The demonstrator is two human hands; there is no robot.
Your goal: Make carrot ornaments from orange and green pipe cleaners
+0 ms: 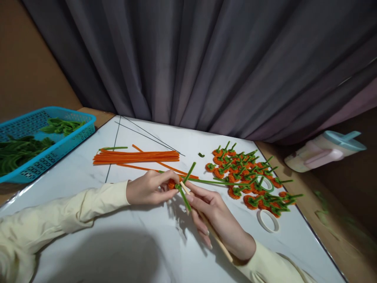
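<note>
Near the middle of the table, my left hand (154, 186) pinches a small orange pipe-cleaner pumpkin (171, 183), partly hidden by the fingers. Green pipe-cleaner ends (190, 173) stick out from its top, one upward and one down. A thin wooden stick (216, 236), like a chopstick, lies in my right hand (213, 214), with thumb and forefinger closed near its tip. That tip touches or nearly touches the green pieces at the pumpkin's top. Behind both hands lies a bundle of orange pipe cleaners (137, 157).
Many finished orange pumpkins with green stems (235, 171) crowd the right side. Two rolls of tape, one at the front (268, 221), sit among them. A blue basket (88, 122) with green pieces stands left. A lidded cup (318, 153) is far right; a grey curtain (182, 63) hangs behind.
</note>
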